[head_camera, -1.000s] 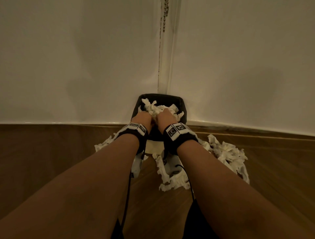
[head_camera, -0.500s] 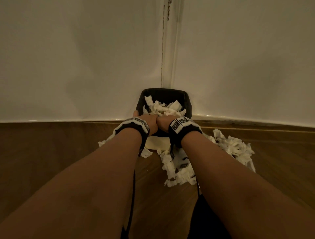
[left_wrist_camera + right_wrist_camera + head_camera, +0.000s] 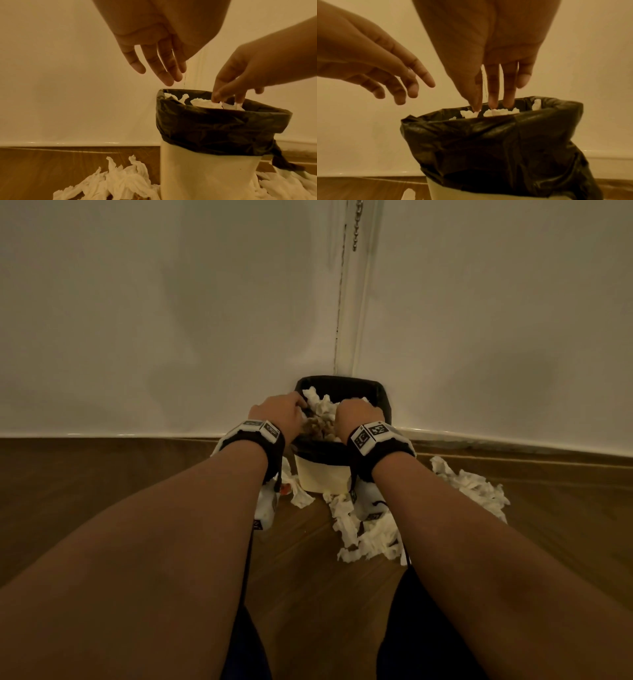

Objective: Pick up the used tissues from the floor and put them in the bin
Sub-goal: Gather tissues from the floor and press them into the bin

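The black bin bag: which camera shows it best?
The left wrist view: the black bin bag shows whole, folded over the rim. The right wrist view crops its right side; the head view shows only its rim behind both wrists.

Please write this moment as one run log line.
left hand open above bin | right hand fingers straight, touching tissues in bin | tissues on floor remain

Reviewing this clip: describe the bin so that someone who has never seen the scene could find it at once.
Look to the corner where the two pale walls meet the wooden floor. The bin stands right in that corner, between the left hand and the right hand. It is the only upright container: cream-sided, with a black liner folded over its rim, and crumpled white tissues around its base.
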Demonstrator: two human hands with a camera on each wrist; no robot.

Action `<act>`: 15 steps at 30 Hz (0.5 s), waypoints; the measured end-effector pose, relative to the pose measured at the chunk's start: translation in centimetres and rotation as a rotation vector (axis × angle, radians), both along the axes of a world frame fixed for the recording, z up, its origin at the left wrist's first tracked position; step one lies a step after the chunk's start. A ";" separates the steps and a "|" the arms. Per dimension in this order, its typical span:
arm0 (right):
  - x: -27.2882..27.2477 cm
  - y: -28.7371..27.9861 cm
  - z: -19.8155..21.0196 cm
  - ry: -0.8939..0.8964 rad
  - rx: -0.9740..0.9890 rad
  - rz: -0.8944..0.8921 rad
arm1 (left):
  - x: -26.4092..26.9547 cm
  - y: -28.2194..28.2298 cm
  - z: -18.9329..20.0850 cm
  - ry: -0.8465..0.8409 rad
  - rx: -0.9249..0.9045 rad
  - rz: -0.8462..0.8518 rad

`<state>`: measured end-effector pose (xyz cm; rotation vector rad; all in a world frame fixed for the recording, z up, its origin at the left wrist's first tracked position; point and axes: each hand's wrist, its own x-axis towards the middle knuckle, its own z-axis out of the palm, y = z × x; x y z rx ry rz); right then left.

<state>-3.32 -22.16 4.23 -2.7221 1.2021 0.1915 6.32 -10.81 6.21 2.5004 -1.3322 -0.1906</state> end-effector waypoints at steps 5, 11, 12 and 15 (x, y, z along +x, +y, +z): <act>-0.3 3.8 2.4 -0.358 -0.078 0.048 | 1.2 1.4 0.9 0.017 -0.016 0.025; 2.0 8.5 2.2 -0.262 0.111 0.211 | 3.9 4.0 -1.7 0.005 0.182 0.080; 2.4 8.8 1.4 -0.218 0.136 0.210 | 4.1 4.6 -2.6 0.013 0.190 0.095; 3.5 9.3 -1.7 -0.119 0.281 0.155 | 4.9 6.9 -6.8 0.092 0.176 0.163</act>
